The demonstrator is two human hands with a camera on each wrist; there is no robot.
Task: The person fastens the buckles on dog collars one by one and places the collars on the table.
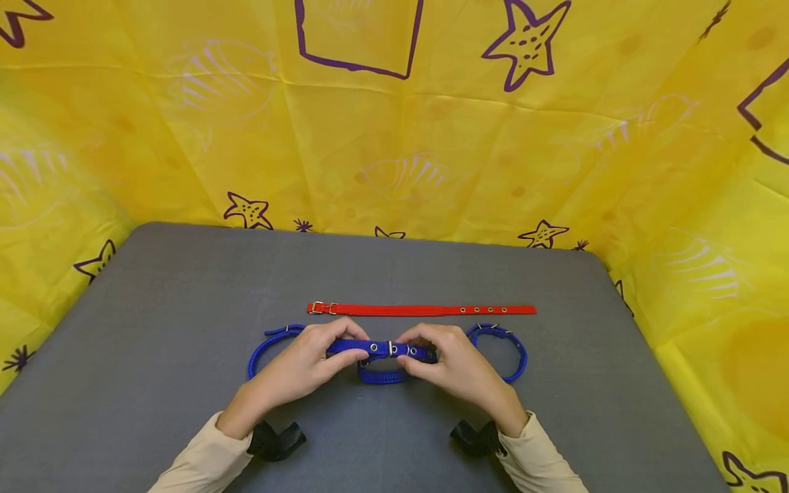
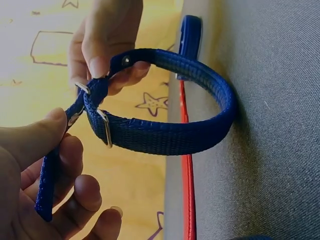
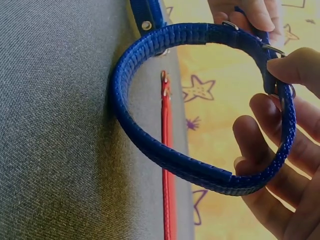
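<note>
A blue dog collar (image 1: 383,377), bent into a loop, is held between both hands above the table. My left hand (image 1: 311,359) pinches the strap's tail between thumb and forefinger; the loose tip (image 2: 45,197) hangs past the thumb in the left wrist view. My right hand (image 1: 453,356) pinches the collar on the other side of the metal buckle (image 1: 390,349), thumb in front and fingers behind. The strap runs through the metal fittings, and its eyelets show. In the right wrist view the padded band (image 3: 190,177) curves round in a closed ring.
Behind the hands a red collar (image 1: 401,311) lies stretched out straight. Looped blue collars rest on either side, one at the left (image 1: 255,356) and one at the right (image 1: 522,356). The grey table (image 1: 185,294) meets a yellow patterned cloth (image 1: 394,137) at its back and sides.
</note>
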